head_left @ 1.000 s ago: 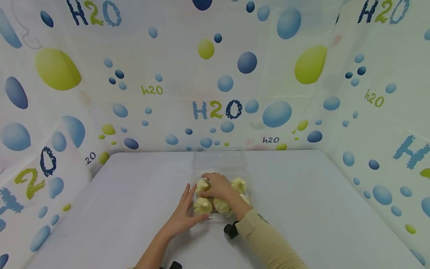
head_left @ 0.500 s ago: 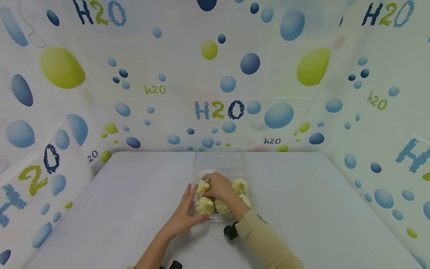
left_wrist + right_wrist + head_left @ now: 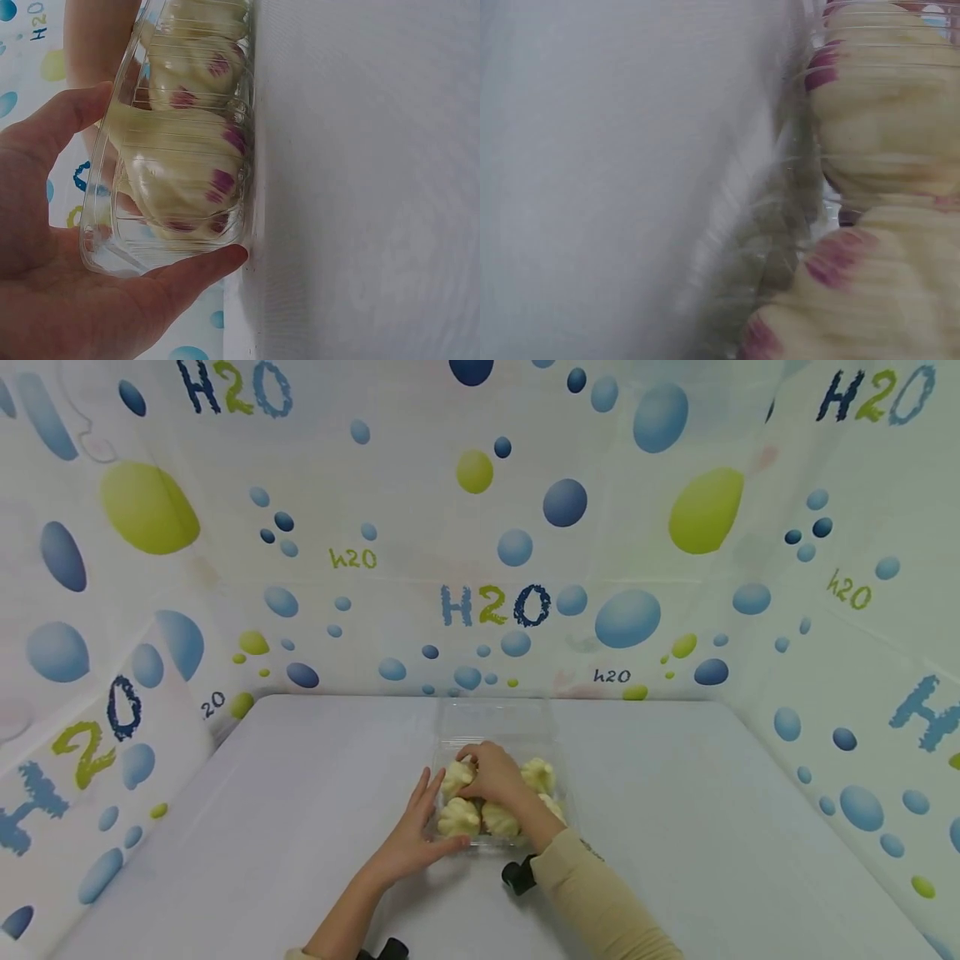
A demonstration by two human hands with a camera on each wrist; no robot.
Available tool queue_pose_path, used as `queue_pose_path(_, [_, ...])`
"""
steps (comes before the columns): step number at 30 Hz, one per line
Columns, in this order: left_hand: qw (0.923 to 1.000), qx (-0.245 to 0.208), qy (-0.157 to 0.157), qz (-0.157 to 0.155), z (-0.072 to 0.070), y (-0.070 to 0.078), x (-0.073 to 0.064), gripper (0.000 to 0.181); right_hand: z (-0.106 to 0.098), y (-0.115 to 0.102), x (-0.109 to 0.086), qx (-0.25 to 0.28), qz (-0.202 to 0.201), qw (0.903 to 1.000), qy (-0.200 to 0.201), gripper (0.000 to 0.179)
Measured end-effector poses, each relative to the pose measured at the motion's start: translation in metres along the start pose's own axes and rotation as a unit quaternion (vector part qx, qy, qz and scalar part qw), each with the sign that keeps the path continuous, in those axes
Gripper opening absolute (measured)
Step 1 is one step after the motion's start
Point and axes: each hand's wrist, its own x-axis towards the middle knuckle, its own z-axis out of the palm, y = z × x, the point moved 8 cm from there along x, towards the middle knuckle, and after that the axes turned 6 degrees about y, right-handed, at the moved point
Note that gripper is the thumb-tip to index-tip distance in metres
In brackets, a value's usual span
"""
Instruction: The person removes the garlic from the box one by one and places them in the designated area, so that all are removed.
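Note:
A clear plastic clamshell box [image 3: 495, 842] holds several pale yellow, garlic-shaped bulbs [image 3: 459, 817], lobed and marked with purple patches low down in the wrist views. My left hand [image 3: 414, 835] rests against the box's left front corner, fingers fairly straight along the side and thumb at the front. The left wrist view shows that hand [image 3: 67, 247] spread around the corner of the box. Reaching into the box from the right, my right hand [image 3: 495, 777] pinches the back-left bulb [image 3: 456, 778] between fingers and thumb. The right wrist view shows bulbs [image 3: 892, 112] through the wall, but no hand.
The box's clear lid [image 3: 495, 720] lies open toward the back of the white table [image 3: 675, 802]. Black wrist cameras [image 3: 519, 876] sit at both wrists. A patterned cloth [image 3: 390, 468] with blue and green spots hangs behind and at the sides.
The head view has shifted slightly. Both hands keep nearly the same pose, the right still at the back-left bulb and the left still at the box corner.

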Motion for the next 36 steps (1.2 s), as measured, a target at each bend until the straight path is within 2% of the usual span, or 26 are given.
queue_pose_path(7, [0.9999, 0.013, -0.001, 0.003, 0.0, 0.0, 0.001, 0.099, -0.005, 0.001, -0.001, 0.071, 0.001, 0.9974, 0.011, 0.05])
queue_pose_path(14, [0.9999, 0.011, -0.003, 0.001, 0.0, 0.0, 0.0, 0.098, -0.009, 0.004, -0.004, 0.137, 0.031, 0.99, 0.012, 0.053])
queue_pose_path(23, [0.9999, 0.01, -0.002, 0.002, 0.0, 0.001, 0.0, 0.096, -0.017, 0.009, -0.008, 0.167, 0.03, 0.9843, 0.048, 0.051])
queue_pose_path(32, [0.9999, 0.012, 0.001, 0.001, -0.001, 0.001, 0.001, 0.097, -0.046, 0.001, -0.015, 0.222, -0.017, 0.9688, 0.11, 0.047])
queue_pose_path(36, [0.9999, 0.012, 0.001, 0.004, -0.001, 0.003, 0.0, 0.096, -0.054, 0.003, -0.018, 0.216, -0.009, 0.97, 0.112, 0.046])
